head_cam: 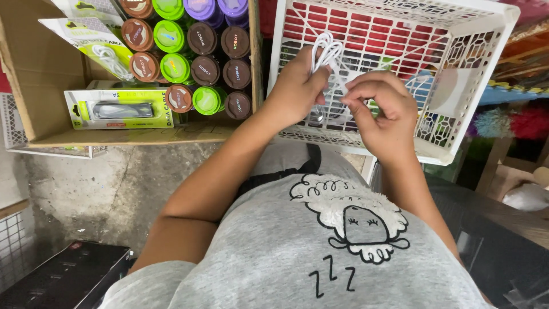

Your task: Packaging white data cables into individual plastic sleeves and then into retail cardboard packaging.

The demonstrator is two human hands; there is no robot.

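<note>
Fingers (359, 106) of right hand (380, 111) pinch cable (329, 51) end; left hand (297, 88) grips looped bundle (keeps coils together) over white basket (486, 63).

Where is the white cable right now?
In the head view, upper middle: the white cable is looped in the left hand, the right hand pinching its strand, over the white basket.

Rough grey concrete floor (108, 183), stained, at 8 o'clock. Cardboard box (40, 68) at 10 o'clock, packed with round capped containers (203, 68) in brown, green and purple, plus boxed cable packs (117, 109). Black case (68, 277) at 7 o'clock. Wire mesh panel (14, 252) at far left. Possibly wooden shelving (523, 54) at 2 o'clock, blurred. Flat daylight.
</note>
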